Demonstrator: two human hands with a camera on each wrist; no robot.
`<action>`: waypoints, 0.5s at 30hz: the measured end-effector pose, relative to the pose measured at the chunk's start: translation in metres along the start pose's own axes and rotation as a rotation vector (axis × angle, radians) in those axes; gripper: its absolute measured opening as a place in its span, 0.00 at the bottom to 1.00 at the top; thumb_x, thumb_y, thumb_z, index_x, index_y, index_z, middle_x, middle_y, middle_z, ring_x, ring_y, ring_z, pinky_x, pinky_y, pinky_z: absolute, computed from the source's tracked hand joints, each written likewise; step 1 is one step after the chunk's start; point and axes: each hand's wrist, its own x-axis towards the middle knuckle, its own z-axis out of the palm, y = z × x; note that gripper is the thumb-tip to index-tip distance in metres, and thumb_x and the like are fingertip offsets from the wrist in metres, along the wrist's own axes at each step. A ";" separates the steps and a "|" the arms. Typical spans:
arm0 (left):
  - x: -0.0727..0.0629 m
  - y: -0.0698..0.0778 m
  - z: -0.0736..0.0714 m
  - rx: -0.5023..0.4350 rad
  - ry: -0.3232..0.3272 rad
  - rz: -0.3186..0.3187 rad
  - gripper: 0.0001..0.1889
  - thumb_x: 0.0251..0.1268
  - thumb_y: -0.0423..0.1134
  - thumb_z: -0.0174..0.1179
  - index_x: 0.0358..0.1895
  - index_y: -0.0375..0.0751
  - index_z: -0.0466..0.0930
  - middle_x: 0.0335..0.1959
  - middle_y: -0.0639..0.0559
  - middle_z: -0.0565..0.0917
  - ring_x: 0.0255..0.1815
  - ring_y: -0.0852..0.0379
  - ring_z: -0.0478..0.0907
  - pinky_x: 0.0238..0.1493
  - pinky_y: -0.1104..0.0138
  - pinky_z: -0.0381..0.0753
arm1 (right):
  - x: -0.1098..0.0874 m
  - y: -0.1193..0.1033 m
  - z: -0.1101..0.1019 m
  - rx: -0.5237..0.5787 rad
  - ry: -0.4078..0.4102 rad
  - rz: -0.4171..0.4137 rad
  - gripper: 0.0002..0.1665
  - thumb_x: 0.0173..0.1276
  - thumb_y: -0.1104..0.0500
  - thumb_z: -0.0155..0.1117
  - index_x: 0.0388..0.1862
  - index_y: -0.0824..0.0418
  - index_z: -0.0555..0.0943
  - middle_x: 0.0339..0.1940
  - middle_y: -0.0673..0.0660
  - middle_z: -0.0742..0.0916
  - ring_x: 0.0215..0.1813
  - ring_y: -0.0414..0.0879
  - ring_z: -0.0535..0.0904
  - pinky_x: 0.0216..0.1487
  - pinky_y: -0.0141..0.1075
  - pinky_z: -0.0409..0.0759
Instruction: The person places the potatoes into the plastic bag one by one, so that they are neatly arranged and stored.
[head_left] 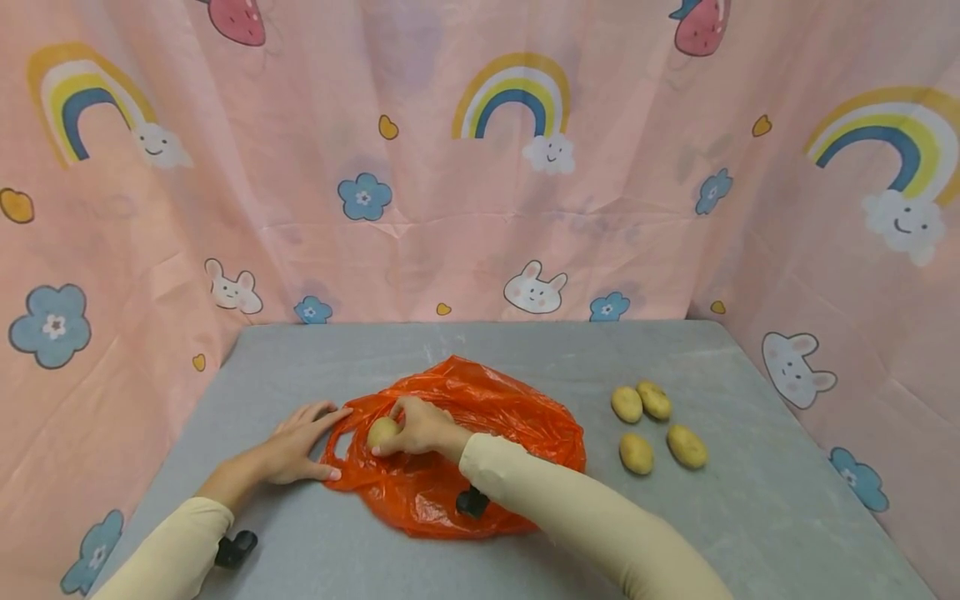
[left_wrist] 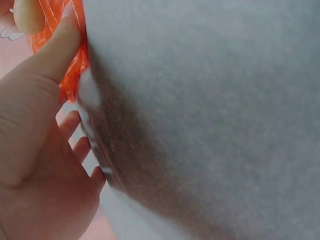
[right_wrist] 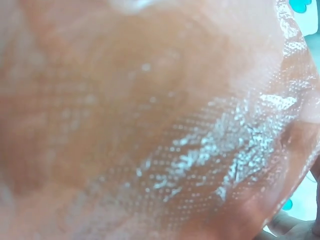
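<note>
A red-orange plastic bag point(head_left: 528, 408) lies flattened and crumpled on the grey table, its handle end toward the left. My right hand point(head_left: 429, 427) pinches a potato point(head_left: 381, 432) between thumb and fingers, over the bag's handle end. My left hand point(head_left: 296, 446) rests at that end with fingers spread. Its index fingertip touches one side of the opening and its thumb the other. In the left wrist view, the straight thumb lies on the bag's edge point(left_wrist: 75, 70). Shiny plastic film point(right_wrist: 200, 155) fills most of the right wrist view, hiding the grip there.
Several loose potatoes point(head_left: 637, 453) sit in a group on the table's right side. Behind and beside the grey table point(head_left: 315, 358) hangs a pink printed curtain point(head_left: 450, 192). A black wrist camera point(head_left: 236, 550) sits by the left sleeve.
</note>
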 end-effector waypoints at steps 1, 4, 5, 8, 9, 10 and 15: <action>0.000 0.000 0.000 0.003 -0.001 0.000 0.51 0.53 0.61 0.72 0.78 0.42 0.61 0.74 0.33 0.62 0.75 0.28 0.55 0.66 0.27 0.58 | 0.000 0.001 0.000 0.007 0.000 -0.001 0.31 0.58 0.44 0.79 0.55 0.56 0.79 0.45 0.52 0.87 0.47 0.48 0.80 0.60 0.51 0.69; 0.001 -0.002 0.001 0.006 -0.003 -0.002 0.51 0.54 0.62 0.72 0.78 0.43 0.61 0.75 0.33 0.62 0.75 0.29 0.55 0.66 0.28 0.58 | 0.000 0.003 0.000 0.023 -0.001 0.001 0.32 0.58 0.43 0.79 0.55 0.56 0.79 0.42 0.51 0.86 0.45 0.47 0.80 0.60 0.51 0.69; 0.001 -0.002 0.001 0.005 -0.003 -0.002 0.51 0.54 0.62 0.72 0.78 0.43 0.61 0.75 0.33 0.62 0.75 0.28 0.55 0.66 0.28 0.58 | 0.001 0.004 0.000 0.036 -0.002 -0.002 0.32 0.57 0.44 0.79 0.55 0.56 0.79 0.42 0.51 0.86 0.45 0.47 0.80 0.60 0.51 0.69; 0.001 -0.003 0.002 0.002 0.004 0.004 0.51 0.53 0.63 0.72 0.78 0.44 0.61 0.75 0.33 0.62 0.75 0.28 0.55 0.65 0.27 0.59 | 0.002 0.006 0.000 0.081 -0.017 -0.003 0.33 0.56 0.45 0.80 0.56 0.57 0.78 0.44 0.53 0.86 0.44 0.46 0.80 0.57 0.46 0.73; 0.002 -0.004 0.003 0.000 0.007 0.007 0.52 0.53 0.63 0.72 0.78 0.43 0.61 0.74 0.32 0.62 0.75 0.28 0.56 0.64 0.27 0.59 | 0.002 0.007 0.000 0.106 -0.028 -0.009 0.33 0.56 0.46 0.80 0.56 0.57 0.78 0.44 0.54 0.86 0.43 0.46 0.80 0.54 0.44 0.75; 0.001 -0.005 0.003 -0.002 0.011 0.010 0.52 0.53 0.63 0.72 0.78 0.43 0.61 0.74 0.32 0.62 0.74 0.28 0.56 0.64 0.27 0.59 | 0.003 0.007 0.000 0.134 -0.041 -0.015 0.34 0.57 0.47 0.80 0.57 0.59 0.78 0.45 0.55 0.85 0.42 0.46 0.79 0.51 0.41 0.77; 0.000 -0.005 0.003 0.006 0.013 0.024 0.52 0.53 0.64 0.71 0.78 0.42 0.61 0.73 0.32 0.62 0.73 0.28 0.57 0.62 0.27 0.60 | 0.003 0.012 -0.005 0.243 -0.098 -0.060 0.34 0.59 0.50 0.79 0.59 0.63 0.76 0.49 0.59 0.83 0.44 0.46 0.78 0.44 0.36 0.79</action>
